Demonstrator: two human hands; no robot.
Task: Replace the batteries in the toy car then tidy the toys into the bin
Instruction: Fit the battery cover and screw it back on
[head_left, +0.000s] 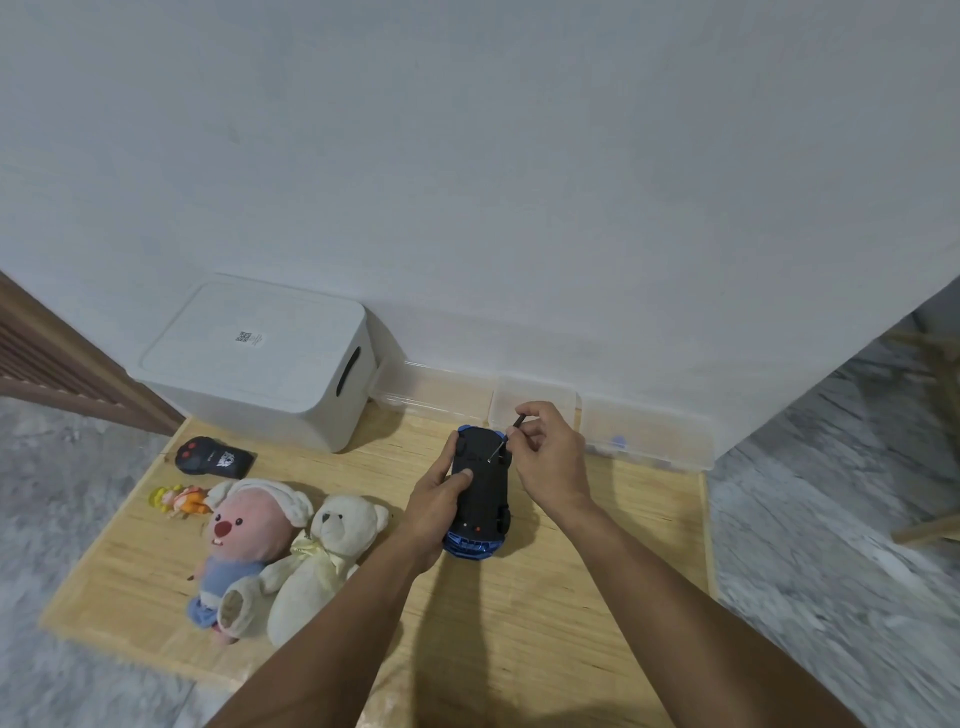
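Left hand (439, 499) grips the upturned toy car (480, 491); right hand (545, 457) pinches a screwdriver (503, 441) touching the car's underside, near its far end

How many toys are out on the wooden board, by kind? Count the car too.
Plush toys: 2, pink plush and white teddy bear
Small figure: 1, orange and yellow doll
Toy car: 1, blue car upside down, held by the left hand
Remote control: 1, black
Total: 5
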